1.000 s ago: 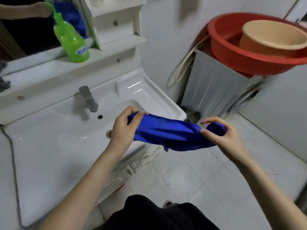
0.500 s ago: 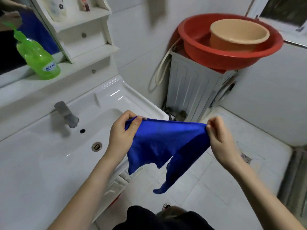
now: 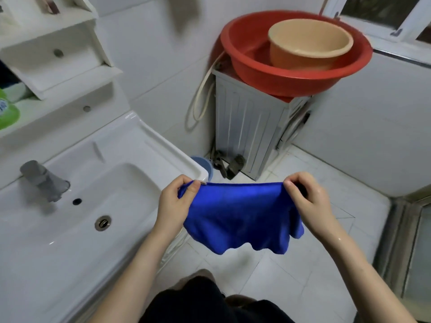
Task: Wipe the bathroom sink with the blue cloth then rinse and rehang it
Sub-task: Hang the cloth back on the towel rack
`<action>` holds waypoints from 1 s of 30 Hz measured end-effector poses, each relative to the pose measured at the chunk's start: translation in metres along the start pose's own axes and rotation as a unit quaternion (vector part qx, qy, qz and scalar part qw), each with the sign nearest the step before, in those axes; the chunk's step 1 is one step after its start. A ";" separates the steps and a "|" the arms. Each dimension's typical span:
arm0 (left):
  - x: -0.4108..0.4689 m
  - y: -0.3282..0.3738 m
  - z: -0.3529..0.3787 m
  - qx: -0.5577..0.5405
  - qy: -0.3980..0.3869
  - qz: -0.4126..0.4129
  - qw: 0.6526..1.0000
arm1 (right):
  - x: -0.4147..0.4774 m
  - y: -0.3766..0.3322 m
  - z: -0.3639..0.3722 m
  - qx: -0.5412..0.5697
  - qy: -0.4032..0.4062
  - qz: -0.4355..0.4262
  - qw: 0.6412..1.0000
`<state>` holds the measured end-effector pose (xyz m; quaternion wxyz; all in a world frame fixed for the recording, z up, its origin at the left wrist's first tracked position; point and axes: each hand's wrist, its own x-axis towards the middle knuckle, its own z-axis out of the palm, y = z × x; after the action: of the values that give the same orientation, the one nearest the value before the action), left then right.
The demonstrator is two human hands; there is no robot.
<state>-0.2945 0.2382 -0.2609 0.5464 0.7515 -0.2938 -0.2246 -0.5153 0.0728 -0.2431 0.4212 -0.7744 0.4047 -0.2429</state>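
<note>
The blue cloth [image 3: 240,215] hangs spread out between my two hands, to the right of the white sink [image 3: 98,190] and above the tiled floor. My left hand [image 3: 173,201] pinches its upper left corner with thumb and fingers. My right hand [image 3: 307,201] pinches the upper right corner; its skin looks wet. The cloth's lower edge hangs loose and wavy. The sink basin has a grey tap [image 3: 44,180] at the back and a metal drain [image 3: 102,222] in the middle.
A white washing machine [image 3: 251,127] stands in the corner with a red basin [image 3: 296,54] and a beige tub [image 3: 310,45] on top. A green bottle [image 3: 8,110] sits on the shelf at far left. A small blue bucket [image 3: 205,166] stands behind the sink's corner.
The twisted cloth has been opened out and now hangs flat between both hands. The view has swung right, away from the sink and mirror.
</note>
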 end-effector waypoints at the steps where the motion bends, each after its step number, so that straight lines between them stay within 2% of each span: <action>1: 0.011 0.004 0.006 -0.003 0.000 -0.001 1.000 | 0.011 0.001 -0.004 0.006 0.011 -0.001 1.000; 8: 0.110 0.002 0.037 0.004 0.004 0.017 1.000 | 0.102 0.020 0.001 0.056 0.027 0.026 0.998; 13: 0.191 -0.015 0.053 -0.007 0.037 -0.015 0.999 | 0.190 0.028 0.028 0.083 0.006 0.049 0.995; 17: 0.246 -0.003 0.056 -0.042 0.079 -0.039 0.995 | 0.255 0.016 0.040 0.088 -0.023 0.049 0.995; 22: 0.303 0.013 0.050 -0.046 0.151 -0.038 0.987 | 0.342 -0.006 0.050 0.100 -0.082 0.021 0.991; 25: 0.321 0.009 0.046 -0.041 0.196 -0.063 0.978 | 0.390 -0.011 0.061 0.094 -0.121 -0.022 0.988; 30: 0.339 0.008 0.047 0.002 0.296 -0.092 0.951 | 0.470 -0.017 0.085 0.086 -0.245 -0.084 0.962</action>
<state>-0.0814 -0.0289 -0.2730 0.5841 0.8092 -0.0487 -0.0409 -0.1862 -0.2741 -0.2575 0.5509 -0.8021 0.2001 -0.1144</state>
